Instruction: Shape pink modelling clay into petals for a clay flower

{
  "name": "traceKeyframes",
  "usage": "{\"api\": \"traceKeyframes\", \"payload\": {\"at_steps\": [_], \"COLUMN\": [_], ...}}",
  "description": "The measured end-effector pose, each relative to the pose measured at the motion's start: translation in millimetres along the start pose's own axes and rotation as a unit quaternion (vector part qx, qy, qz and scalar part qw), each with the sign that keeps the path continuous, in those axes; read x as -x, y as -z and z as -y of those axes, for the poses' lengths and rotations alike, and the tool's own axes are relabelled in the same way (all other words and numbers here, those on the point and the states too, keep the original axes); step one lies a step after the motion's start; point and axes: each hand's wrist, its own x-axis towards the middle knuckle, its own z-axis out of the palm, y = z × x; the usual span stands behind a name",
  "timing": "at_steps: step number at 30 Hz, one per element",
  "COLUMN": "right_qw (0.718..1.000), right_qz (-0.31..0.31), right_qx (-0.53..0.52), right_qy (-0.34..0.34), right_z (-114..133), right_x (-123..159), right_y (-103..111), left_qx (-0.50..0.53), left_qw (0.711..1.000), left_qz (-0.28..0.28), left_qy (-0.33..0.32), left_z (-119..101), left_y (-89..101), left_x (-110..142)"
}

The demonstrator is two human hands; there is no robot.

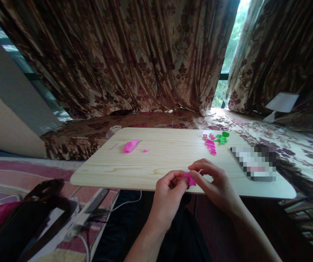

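Note:
Between my hands, just over the near edge of the wooden table (156, 160), is a small, thin piece of bright pink clay (190, 179) with a wavy edge. My left hand (172, 191) pinches it between thumb and fingers. My right hand (213, 182) has its thumb and fingertips on the piece's right side, fingers curled. Far left on the table lies a larger pink clay lump (130, 146), with a tiny pink bit (146, 150) beside it. Several flattened pink pieces (210, 146) sit in a row at the back right, next to green leaf-like pieces (222, 138).
A blurred-out flat device with a dark edge (253, 163) lies on the table's right side. Behind stand patterned curtains (145, 54) and a white lamp (282, 102). To the left are a power strip (86, 213) with cables and a dark bag (33, 214).

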Motion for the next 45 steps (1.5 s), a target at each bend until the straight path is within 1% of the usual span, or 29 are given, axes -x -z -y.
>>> {"api": "traceKeyframes", "payload": {"at_steps": [3, 7, 10, 13, 15, 18, 21, 26, 29, 33, 38, 45], "right_qw": [1.0, 0.995, 0.991, 0.993, 0.995, 0.998, 0.999, 0.998, 0.999, 0.998, 0.999, 0.999], "right_qz": [0.001, -0.043, -0.062, -0.066, -0.058, -0.033, -0.015, -0.053, -0.046, -0.059, -0.04, -0.034], "right_qx": [-0.006, -0.076, -0.111, -0.092, -0.07, -0.046, -0.03, -0.012, -0.02, -0.029, -0.009, -0.009], "right_qy": [-0.011, -0.046, -0.047, -0.039, -0.041, -0.034, -0.012, 0.011, 0.011, -0.002, 0.014, 0.01], "right_z": [-1, -5, -8, -6, -5, -4, -6, -7, -7, -7, -7, -7], "right_x": [0, 4, 7, 8, 7, 7, 6, 8, 10, 9, 6, 6], "right_y": [-3, -12, -17, -15, -12, -9, -11, -17, -13, -8, -9, -9], "left_qx": [0.009, 0.041, 0.046, 0.051, 0.043, 0.021, 0.013, 0.014, 0.008, -0.007, -0.007, -0.006], "left_qw": [1.0, 0.999, 0.999, 0.999, 0.999, 1.0, 1.0, 1.0, 0.999, 1.0, 1.0, 1.0], "left_qz": [0.003, 0.021, 0.008, -0.017, -0.023, -0.019, -0.016, -0.022, -0.03, -0.028, -0.021, -0.021], "left_qy": [0.001, 0.008, 0.005, -0.005, -0.006, -0.006, -0.009, -0.005, -0.008, -0.009, -0.01, -0.004], "left_z": [-1, 1, 4, 6, 5, 4, 2, 4, 5, 5, 4, 5], "left_y": [-1.0, -4.1, -5.4, -4.4, -3.5, -3.5, -4.6, -3.8, -2.0, -1.3, -1.6, -1.1], "left_x": [0, 1, 0, 0, 0, 1, 2, 2, 2, 2, 2, 2]}}
